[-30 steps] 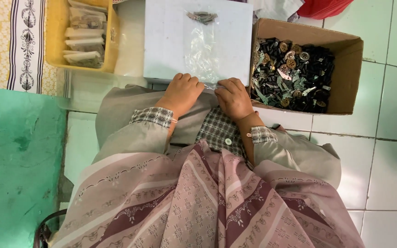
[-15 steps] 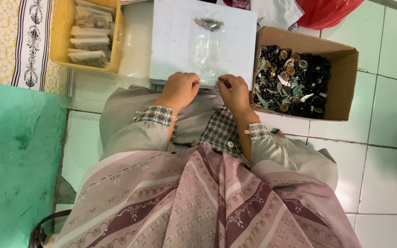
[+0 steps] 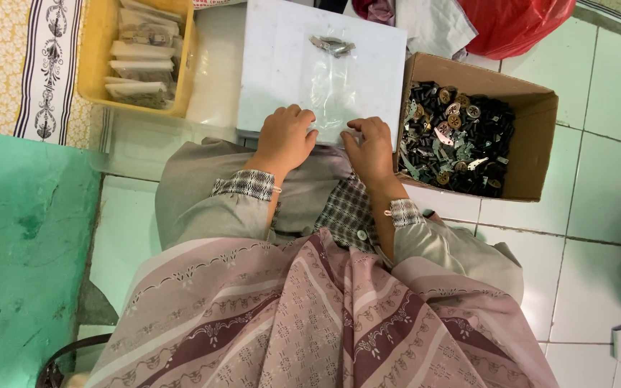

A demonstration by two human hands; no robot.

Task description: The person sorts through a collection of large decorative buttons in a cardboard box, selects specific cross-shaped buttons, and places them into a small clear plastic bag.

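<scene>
Clear plastic bag (image 3: 333,90) — flat on white counter (image 3: 274,65), metal parts gathered at its far end. Near edge apparently pinched by left hand (image 3: 285,136) and right hand (image 3: 371,147); placement unchanged since earlier — bag edge still being worked.

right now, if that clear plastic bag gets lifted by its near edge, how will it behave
The clear plastic bag looks thin and wrinkled, so probably floppy. Its small metal parts sit bunched at the far end, so that end would likely sag. Both hands press the near edge.

Clear bag (image 3: 332,86) on board; filled bags (image 3: 138,68) in yellow bin (image 3: 185,79).
</scene>
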